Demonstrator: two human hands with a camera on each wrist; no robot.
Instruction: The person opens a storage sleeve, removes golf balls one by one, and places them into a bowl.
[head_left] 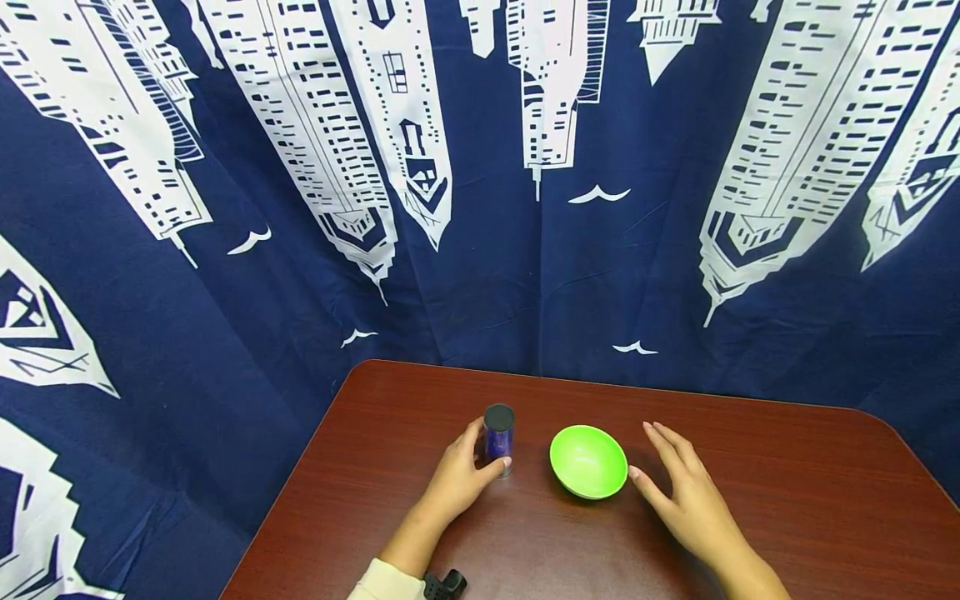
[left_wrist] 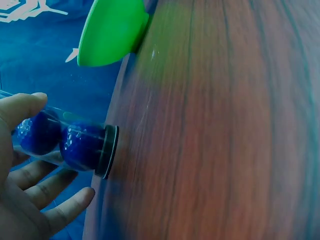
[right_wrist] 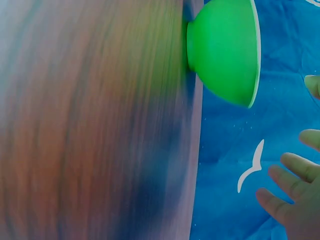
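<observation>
At the lower centre of the frame, the left hand [head_left: 459, 477] has its grip round the upright tube [head_left: 498, 436] of blue balls [left_wrist: 82, 145]; whether its base touches the desk [head_left: 525, 550] is hard to tell. A loose hold could let it tilt or slip. The right hand [head_left: 692, 498], its grip wide, could bump the green bowl [head_left: 588, 462], which stands between, in the way.

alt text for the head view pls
A person's left hand holds an upright, dark-capped blue tube at a reddish-brown table, while their right hand hovers beside an empty lime-green bowl. Behind hangs a navy cloth printed with upside-down white skyscrapers.
</observation>
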